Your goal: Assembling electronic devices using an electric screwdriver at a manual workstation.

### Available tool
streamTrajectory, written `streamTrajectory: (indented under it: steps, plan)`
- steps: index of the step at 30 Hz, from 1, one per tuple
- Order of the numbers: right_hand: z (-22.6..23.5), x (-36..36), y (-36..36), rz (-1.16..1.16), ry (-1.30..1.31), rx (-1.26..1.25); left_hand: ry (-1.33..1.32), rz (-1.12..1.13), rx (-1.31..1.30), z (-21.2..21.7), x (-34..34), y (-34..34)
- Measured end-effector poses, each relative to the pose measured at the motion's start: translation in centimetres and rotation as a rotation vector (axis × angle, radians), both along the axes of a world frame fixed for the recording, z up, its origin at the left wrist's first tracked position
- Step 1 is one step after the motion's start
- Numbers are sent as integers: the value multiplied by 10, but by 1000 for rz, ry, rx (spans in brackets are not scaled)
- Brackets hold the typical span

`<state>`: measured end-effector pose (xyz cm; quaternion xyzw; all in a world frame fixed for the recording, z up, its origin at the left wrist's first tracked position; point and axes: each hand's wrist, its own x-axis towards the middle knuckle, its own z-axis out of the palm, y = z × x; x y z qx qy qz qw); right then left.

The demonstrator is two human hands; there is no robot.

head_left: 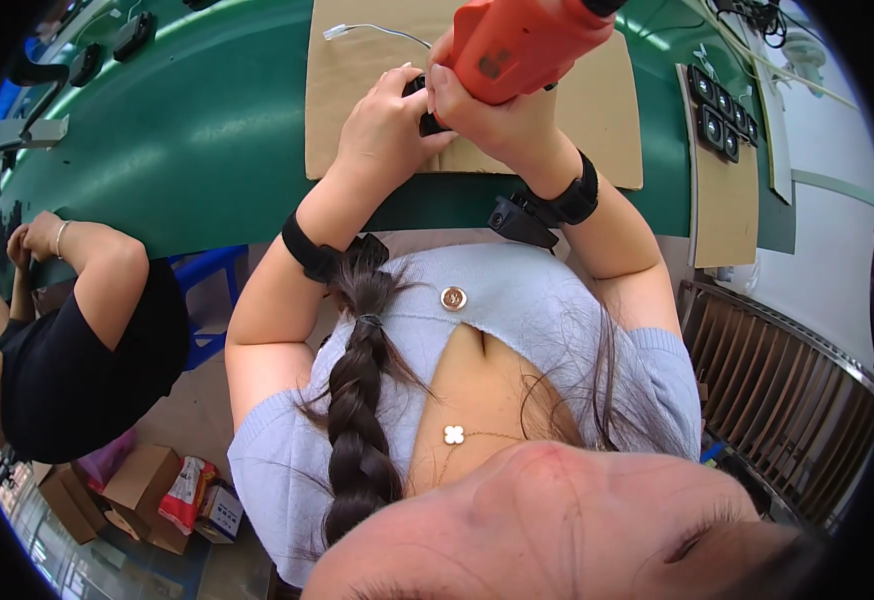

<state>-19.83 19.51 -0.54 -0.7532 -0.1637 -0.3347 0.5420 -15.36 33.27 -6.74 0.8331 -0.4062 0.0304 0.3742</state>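
Observation:
My right hand [502,125] is wrapped round a red electric screwdriver [522,50] with a black end; its tip is hidden. Close beside it, my left hand [387,130] grips a small black part [429,122], mostly covered by my fingers. The fingers of both hands meet around this part, above a sheet of cardboard [597,130]. A thin cable with a white connector [337,32] lies on the cardboard beyond my left hand.
The cardboard lies on a green tabletop [207,130]. Several black square units [722,110] stand on a cardboard strip at the right. A co-worker [97,340] sits at the left; more black parts [135,36] lie at the far left. Boxes [142,490] stand on the floor.

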Motion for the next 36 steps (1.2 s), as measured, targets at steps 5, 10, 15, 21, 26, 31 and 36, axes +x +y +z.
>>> streamTrajectory:
  steps: [5,10,15,21,26,31,36]
  plan:
    - [11,-3,3,-4,146,64,21,-3,11,6,-2,0]
    - [36,-16,0,22,138,272,-8,3,39,6,1,0]
    - [101,-39,-40,-269,672,232,3,3,57,8,-5,2]
    - [-31,-24,-113,-675,423,-790,-164,-177,-203,14,-17,5]
    - [-40,-23,-98,-624,591,-767,-261,-203,-340,22,-21,3]
    - [-30,-38,-106,-442,259,-439,-386,-225,-343,58,-22,-1]
    - [-9,-66,-61,461,435,732,-375,-371,-396,64,-12,-32]
